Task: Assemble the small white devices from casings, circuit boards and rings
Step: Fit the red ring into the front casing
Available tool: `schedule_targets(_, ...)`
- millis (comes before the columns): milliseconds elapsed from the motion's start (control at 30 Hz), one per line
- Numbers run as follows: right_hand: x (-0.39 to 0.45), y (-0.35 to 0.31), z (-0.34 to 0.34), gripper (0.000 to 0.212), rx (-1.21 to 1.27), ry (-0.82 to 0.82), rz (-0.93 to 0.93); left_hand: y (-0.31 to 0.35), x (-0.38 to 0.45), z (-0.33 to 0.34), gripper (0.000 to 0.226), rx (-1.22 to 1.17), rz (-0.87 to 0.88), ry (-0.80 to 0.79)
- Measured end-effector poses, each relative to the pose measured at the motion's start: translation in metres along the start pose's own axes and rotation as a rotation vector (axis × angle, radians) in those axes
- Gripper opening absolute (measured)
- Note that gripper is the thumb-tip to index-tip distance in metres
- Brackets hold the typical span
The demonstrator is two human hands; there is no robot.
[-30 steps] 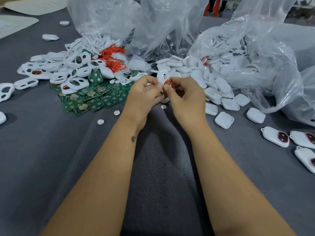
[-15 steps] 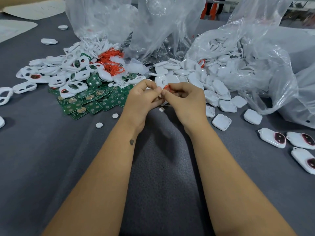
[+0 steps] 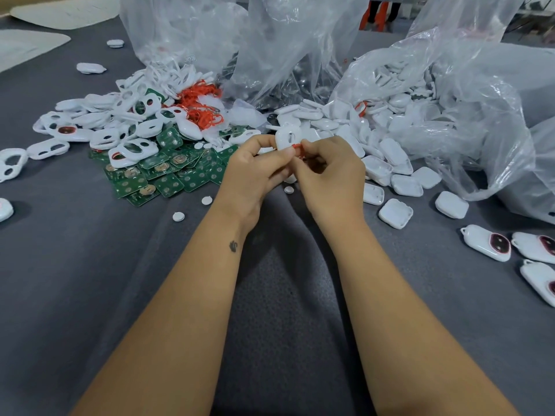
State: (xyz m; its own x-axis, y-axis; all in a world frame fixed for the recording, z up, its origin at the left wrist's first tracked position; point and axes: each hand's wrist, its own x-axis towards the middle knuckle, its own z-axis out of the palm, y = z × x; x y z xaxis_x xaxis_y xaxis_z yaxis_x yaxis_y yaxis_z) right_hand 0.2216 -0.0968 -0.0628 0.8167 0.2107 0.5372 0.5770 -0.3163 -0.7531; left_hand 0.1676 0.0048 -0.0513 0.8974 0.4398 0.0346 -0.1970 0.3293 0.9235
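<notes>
Now white casing [image 3: 286,139] pinched between both hands [image 3: 295,169]

A grey fabric-covered tabletop [image 3: 75,295] is seen filling most of the view. Crumpled clear plastic bags [image 3: 300,46] are heaped across the far side, from about 11 o'clock round to 3 o'clock. Two pale flat sheets [image 3: 27,46] are laid at the far left corner, near 10 o'clock. Orange legs of some stand [image 3: 379,16] are glimpsed at 1 o'clock behind the bags; what they belong to cannot be told.
</notes>
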Motion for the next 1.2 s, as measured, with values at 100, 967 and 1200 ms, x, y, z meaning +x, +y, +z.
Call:
schedule_targets(100, -0.001, -0.004, 0.000, 0.013, 0.015, 0.041, -0.059, 0.002, 0.000, 0.000, 0.013, -0.104, 0.011, -0.024)
schedule_targets(967, 0.007, -0.010, -0.010, 0.021, 0.612, -0.054, 0.328, 0.001, 0.002, -0.009, 0.019, 0.042, 0.118, -0.153)
schedule_targets(1200, 0.007, -0.005, -0.013, 0.008, 0.559, -0.171, 0.307, -0.001, 0.002, -0.008, 0.028, 0.091, 0.073, -0.085)
